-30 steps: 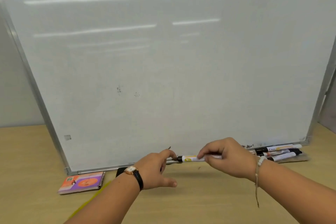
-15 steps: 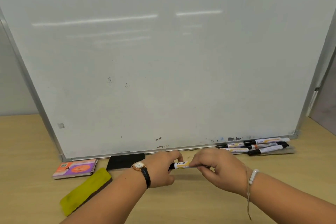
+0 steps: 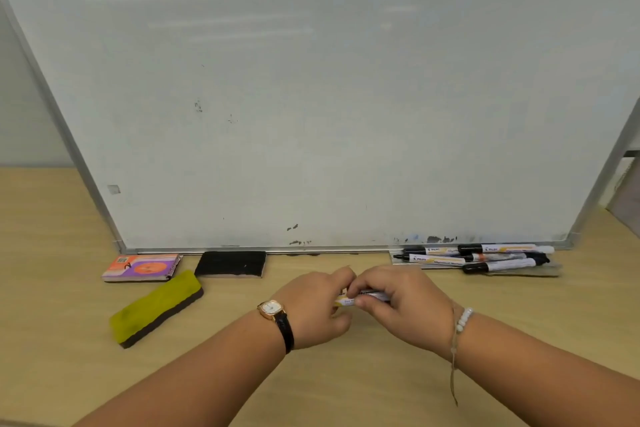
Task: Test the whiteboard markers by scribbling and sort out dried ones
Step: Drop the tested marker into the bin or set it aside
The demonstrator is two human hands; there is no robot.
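Marker point(image 3: 347, 302) in left hand point(image 3: 311, 307), right hand point(image 3: 407, 305)

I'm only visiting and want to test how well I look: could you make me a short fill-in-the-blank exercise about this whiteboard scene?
1. The left hand and the right hand together hold a single ____.
2. The spare markers lie in a pile by the bottom ____ corner of the whiteboard.
3. The wristwatch is worn on the ____ wrist.

Missing words: marker; right; left.
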